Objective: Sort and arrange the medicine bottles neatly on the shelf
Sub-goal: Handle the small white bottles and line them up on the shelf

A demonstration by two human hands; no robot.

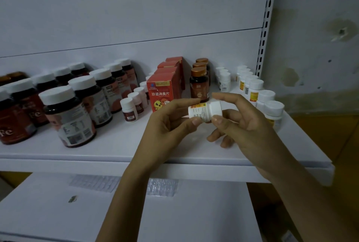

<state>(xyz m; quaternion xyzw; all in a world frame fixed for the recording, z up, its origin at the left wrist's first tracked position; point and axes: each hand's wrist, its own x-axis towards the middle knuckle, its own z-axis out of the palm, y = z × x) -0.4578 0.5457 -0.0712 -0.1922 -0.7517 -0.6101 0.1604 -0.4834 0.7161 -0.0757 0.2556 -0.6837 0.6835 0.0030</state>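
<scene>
A small white medicine bottle with a yellow-orange label lies on its side in the air above the white shelf. My left hand pinches its bottom end and my right hand grips its white cap end. Along the shelf's right edge runs a row of matching small white bottles. Three brown bottles with copper caps stand in a line behind my hands. Red boxes stand in a row to their left.
Large dark bottles with white caps crowd the shelf's left half, with small red-labelled white bottles beside them. More small white bottles stand at the back. A perforated upright bounds the right. A lower shelf holds blister packs.
</scene>
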